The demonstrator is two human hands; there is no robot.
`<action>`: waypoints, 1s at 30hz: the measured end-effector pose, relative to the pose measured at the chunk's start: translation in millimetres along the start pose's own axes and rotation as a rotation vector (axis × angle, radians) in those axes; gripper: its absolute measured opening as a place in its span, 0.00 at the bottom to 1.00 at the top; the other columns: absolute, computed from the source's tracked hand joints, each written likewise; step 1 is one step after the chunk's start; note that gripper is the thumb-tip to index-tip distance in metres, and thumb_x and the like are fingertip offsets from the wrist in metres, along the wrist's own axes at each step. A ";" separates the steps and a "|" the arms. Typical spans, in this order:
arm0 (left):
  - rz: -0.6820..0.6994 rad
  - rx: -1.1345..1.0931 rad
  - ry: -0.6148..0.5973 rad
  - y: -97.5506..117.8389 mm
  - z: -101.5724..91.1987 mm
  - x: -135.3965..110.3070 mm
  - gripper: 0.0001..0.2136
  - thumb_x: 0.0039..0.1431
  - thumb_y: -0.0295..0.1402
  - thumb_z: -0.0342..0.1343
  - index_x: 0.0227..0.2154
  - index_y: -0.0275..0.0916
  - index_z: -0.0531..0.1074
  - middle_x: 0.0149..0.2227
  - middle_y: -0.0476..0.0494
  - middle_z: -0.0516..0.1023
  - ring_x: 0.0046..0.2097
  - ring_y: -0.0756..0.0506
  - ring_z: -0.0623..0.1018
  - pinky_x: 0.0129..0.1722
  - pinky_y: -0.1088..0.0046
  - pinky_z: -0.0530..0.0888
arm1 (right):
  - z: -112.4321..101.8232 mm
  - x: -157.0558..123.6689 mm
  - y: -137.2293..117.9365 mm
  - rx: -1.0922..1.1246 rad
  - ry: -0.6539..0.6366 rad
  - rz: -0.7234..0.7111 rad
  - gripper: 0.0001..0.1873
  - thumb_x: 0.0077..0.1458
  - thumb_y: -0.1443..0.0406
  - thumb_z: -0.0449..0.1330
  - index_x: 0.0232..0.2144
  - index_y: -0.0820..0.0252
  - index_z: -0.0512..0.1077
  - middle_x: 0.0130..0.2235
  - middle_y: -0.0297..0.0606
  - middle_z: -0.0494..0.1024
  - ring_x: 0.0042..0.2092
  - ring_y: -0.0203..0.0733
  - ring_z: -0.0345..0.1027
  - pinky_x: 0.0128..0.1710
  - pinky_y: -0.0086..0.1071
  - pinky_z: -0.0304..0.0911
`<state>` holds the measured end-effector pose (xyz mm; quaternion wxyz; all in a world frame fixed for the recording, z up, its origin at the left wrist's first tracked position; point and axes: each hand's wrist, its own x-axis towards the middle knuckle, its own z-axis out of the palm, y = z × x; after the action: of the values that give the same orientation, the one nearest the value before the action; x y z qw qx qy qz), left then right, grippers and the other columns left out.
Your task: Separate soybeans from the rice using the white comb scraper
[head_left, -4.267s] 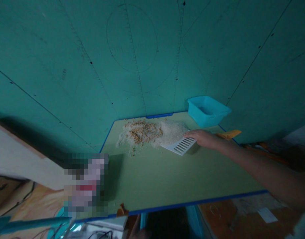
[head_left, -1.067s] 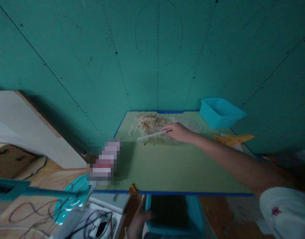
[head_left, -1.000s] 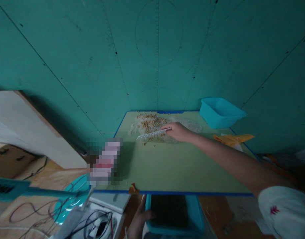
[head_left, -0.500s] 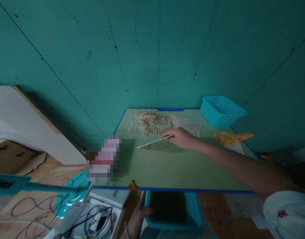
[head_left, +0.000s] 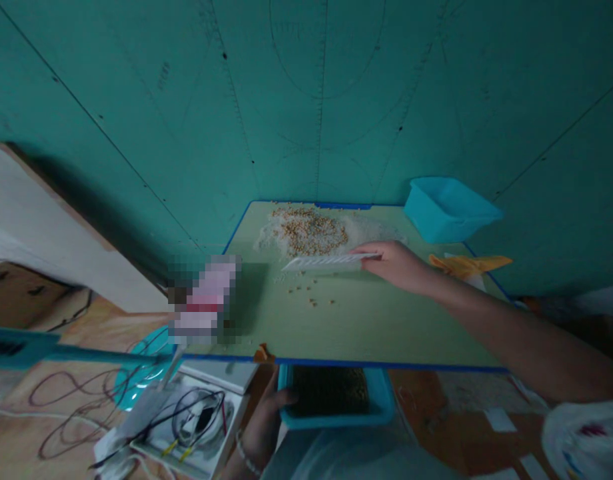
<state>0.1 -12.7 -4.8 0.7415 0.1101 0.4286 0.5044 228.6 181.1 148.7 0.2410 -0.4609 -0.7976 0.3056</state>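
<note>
The right hand [head_left: 399,267] pinches one end of a white scoop [head_left: 326,262] by the beans [head_left: 311,232] on the desk [head_left: 381,320]. The left hand [head_left: 267,410] grips a blue tub [head_left: 344,421] below, probably to steady it.

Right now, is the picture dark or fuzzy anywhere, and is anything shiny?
Head view: dim light, with a shadow on the left of the table; head view: white glints on the round turquoise thing below; head view: the sleeve looks blurry, and a patch at left is blocky.
</note>
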 end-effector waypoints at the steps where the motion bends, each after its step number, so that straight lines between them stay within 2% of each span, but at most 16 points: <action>1: 0.002 0.008 -0.003 0.0 -0.2 0.3 0.23 0.40 0.24 0.56 0.45 0.42 0.74 0.42 0.45 0.83 0.54 0.34 0.72 0.53 0.57 0.66 | -3.1 1.1 1.1 -0.004 0.022 0.007 0.19 0.49 0.74 0.53 0.42 0.59 0.76 0.42 0.37 0.80 0.39 0.40 0.74 0.39 0.31 0.67; 4: 0.031 0.012 -0.023 -1.2 0.1 1.6 0.24 0.42 0.24 0.55 0.46 0.42 0.73 0.43 0.45 0.82 0.55 0.35 0.71 0.54 0.59 0.65 | -5.3 2.3 4.3 -0.029 0.011 0.002 0.19 0.50 0.73 0.53 0.43 0.59 0.75 0.43 0.37 0.80 0.39 0.40 0.74 0.39 0.32 0.68; 8: 0.065 0.012 -0.022 -3.0 3.8 1.7 0.25 0.42 0.22 0.53 0.47 0.42 0.73 0.43 0.46 0.82 0.55 0.36 0.71 0.55 0.61 0.64 | 4.0 -1.8 8.3 -0.069 -0.048 -0.008 0.19 0.50 0.74 0.54 0.43 0.58 0.75 0.44 0.37 0.80 0.43 0.42 0.74 0.43 0.33 0.67; 16: 0.009 -0.028 0.024 -4.9 2.1 3.9 0.23 0.39 0.23 0.56 0.43 0.41 0.76 0.40 0.43 0.83 0.53 0.33 0.73 0.52 0.59 0.67 | 11.4 -17.0 9.1 -0.032 -0.122 -0.010 0.19 0.52 0.72 0.52 0.43 0.57 0.76 0.43 0.37 0.80 0.44 0.44 0.73 0.44 0.35 0.66; 21: 0.018 0.008 0.052 -0.5 4.3 4.5 0.24 0.37 0.25 0.58 0.43 0.41 0.75 0.39 0.44 0.83 0.54 0.32 0.71 0.50 0.59 0.69 | 9.9 -21.9 3.5 -0.034 -0.133 -0.026 0.19 0.52 0.72 0.51 0.43 0.57 0.76 0.43 0.36 0.80 0.45 0.42 0.73 0.44 0.33 0.65; 25: 0.029 0.035 0.058 2.5 6.9 3.6 0.25 0.38 0.26 0.57 0.46 0.41 0.74 0.39 0.44 0.83 0.54 0.32 0.71 0.50 0.59 0.69 | 11.6 -25.9 0.9 -0.055 -0.170 -0.035 0.20 0.52 0.73 0.50 0.43 0.58 0.75 0.41 0.35 0.80 0.42 0.40 0.74 0.41 0.30 0.65; 30: 0.022 0.052 0.050 3.1 0.6 4.2 0.26 0.38 0.26 0.57 0.46 0.41 0.73 0.37 0.45 0.84 0.52 0.33 0.73 0.50 0.56 0.69 | 11.9 -37.4 -3.5 -0.071 -0.204 -0.064 0.21 0.51 0.74 0.50 0.43 0.56 0.75 0.41 0.33 0.81 0.42 0.39 0.74 0.40 0.29 0.65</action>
<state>-1.0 -7.6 -4.8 0.7220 0.1213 0.4586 0.5037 235.8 143.7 139.0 0.1518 -0.4101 -0.8426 0.3145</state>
